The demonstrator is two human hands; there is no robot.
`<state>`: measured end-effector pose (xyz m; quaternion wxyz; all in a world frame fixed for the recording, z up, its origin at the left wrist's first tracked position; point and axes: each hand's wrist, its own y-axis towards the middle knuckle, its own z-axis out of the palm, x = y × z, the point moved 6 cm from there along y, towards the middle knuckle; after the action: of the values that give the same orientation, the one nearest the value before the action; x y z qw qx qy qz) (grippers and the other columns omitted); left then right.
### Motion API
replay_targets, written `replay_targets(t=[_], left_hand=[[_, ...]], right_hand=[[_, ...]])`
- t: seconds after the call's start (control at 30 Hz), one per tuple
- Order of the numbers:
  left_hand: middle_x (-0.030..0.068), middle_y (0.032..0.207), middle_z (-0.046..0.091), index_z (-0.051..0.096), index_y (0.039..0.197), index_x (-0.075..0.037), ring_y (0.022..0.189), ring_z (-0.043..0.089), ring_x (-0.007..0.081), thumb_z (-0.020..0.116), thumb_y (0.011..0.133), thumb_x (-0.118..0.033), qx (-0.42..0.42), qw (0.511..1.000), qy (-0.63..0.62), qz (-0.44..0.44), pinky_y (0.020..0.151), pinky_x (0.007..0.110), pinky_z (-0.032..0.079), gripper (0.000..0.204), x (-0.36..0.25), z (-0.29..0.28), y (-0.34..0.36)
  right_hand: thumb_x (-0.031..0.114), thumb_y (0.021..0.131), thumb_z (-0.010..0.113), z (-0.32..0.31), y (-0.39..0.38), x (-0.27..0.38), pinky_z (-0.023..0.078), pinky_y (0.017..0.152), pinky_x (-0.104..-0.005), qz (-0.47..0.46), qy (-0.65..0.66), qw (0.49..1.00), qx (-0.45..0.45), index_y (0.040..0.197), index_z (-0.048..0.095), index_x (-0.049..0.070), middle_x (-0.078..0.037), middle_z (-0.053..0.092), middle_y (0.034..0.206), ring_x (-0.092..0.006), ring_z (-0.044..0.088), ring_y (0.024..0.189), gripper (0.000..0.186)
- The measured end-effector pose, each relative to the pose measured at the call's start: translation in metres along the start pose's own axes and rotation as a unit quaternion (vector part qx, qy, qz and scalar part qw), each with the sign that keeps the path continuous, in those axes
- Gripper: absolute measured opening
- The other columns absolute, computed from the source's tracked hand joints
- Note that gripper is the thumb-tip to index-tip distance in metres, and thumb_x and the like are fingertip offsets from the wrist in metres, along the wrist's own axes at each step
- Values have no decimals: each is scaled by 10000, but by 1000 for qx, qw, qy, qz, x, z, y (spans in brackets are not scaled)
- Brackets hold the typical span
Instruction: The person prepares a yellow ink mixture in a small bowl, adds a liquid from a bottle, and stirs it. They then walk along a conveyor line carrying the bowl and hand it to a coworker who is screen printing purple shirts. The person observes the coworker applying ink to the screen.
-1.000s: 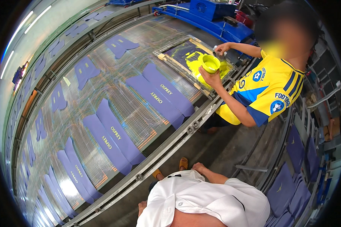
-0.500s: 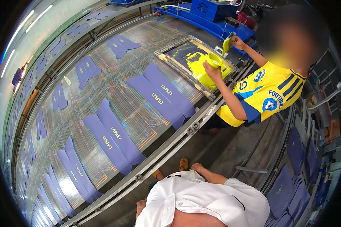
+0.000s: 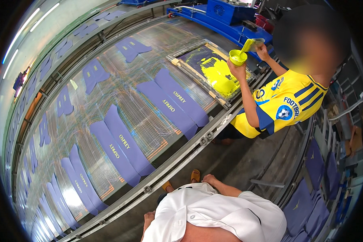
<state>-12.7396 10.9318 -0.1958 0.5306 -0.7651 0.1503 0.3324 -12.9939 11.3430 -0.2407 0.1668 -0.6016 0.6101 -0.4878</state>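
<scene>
My left hand (image 3: 148, 220) hangs beside my white shirt at the lower edge, its fingers mostly hidden. In front of my waist is my right hand (image 3: 209, 178), its fingers too small and covered to read. Neither hand visibly holds anything or touches the long printing table (image 3: 84, 133). Nearest to them on the table lies a purple fabric piece (image 3: 121, 147) with yellow lettering. At the right, a co-worker holds a bowl of yellow ink (image 3: 238, 59) and a yellow-coated scraper (image 3: 249, 46) over it, beside a printing screen (image 3: 180, 65) smeared with yellow ink.
More purple fabric pieces (image 3: 96, 73) lie in a row along the table. A metal rail (image 3: 177, 163) runs along its near edge. A blue machine (image 3: 226, 14) stands behind the screen. Stacked purple pieces (image 3: 300, 205) rest on a rack at my right.
The co-worker has raised the bowl off the screen and brought the scraper down to its rim. My left hand has shifted slightly; my right hand stays in place.
</scene>
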Motion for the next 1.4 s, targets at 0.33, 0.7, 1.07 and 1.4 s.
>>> replay_targets(t=[0.33, 0.7, 1.07, 1.4], left_hand=[[88, 730, 676, 676, 763, 57, 671, 580, 127, 583, 863, -28, -7, 1000, -9, 9, 631, 322, 466, 160, 3, -6, -5], [88, 738, 680, 684, 779, 60, 678, 583, 128, 589, 865, -22, -13, 1000, -16, 12, 640, 322, 471, 152, 7, -9, -17], [88, 747, 683, 692, 795, 63, 685, 587, 129, 594, 867, -17, -17, 1000, -21, 13, 648, 321, 475, 145, 4, -10, -22], [87, 755, 687, 699, 810, 66, 691, 590, 130, 599, 869, -12, -14, 1000, -19, 11, 656, 321, 480, 140, 4, -8, -21]], right_hand=[[387, 742, 772, 2, 6, -9, 523, 870, -360, 34, 12, 999, -9, 964, 740, 106, -97, 714, 983, -252, 665, 962, 360], [371, 730, 801, 10, 6, -12, 522, 838, -352, 4, 41, 999, -15, 898, 749, 93, -99, 720, 944, -246, 668, 919, 328], [398, 743, 765, 14, 10, -14, 514, 874, -349, -1, 27, 999, -19, 940, 749, 97, -111, 720, 969, -258, 665, 960, 360], [449, 745, 754, 12, 6, -14, 510, 899, -351, 17, 62, 998, -1, 1010, 735, 108, -107, 710, 1033, -257, 659, 1003, 432]])
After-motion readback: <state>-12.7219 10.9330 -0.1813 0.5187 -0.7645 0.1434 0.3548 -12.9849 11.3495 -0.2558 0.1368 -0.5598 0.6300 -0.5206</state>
